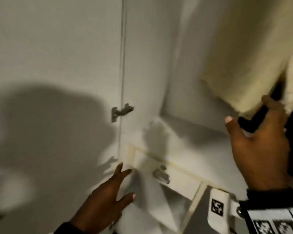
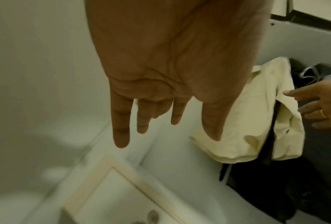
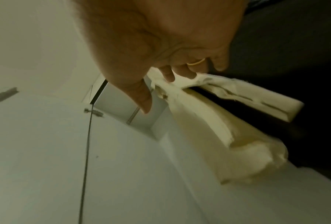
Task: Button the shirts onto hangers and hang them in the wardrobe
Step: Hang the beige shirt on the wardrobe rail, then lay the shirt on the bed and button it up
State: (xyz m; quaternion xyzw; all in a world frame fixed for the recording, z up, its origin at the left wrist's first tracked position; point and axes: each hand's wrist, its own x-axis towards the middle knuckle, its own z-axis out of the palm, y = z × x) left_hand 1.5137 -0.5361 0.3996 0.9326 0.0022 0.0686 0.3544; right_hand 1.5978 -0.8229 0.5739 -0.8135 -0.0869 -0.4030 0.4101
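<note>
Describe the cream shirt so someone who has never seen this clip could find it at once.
Start at the white wardrobe door that fills the head view, then go to its upper right edge, where the dark opening begins. The cream shirt hangs there, the right hand touching its lower edge. It is the only pale yellow cloth, against dark garments beside it.

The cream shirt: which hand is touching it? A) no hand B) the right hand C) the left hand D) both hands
B: the right hand has fingers on the cream shirt, while the left hand is open and apart from it.
</note>
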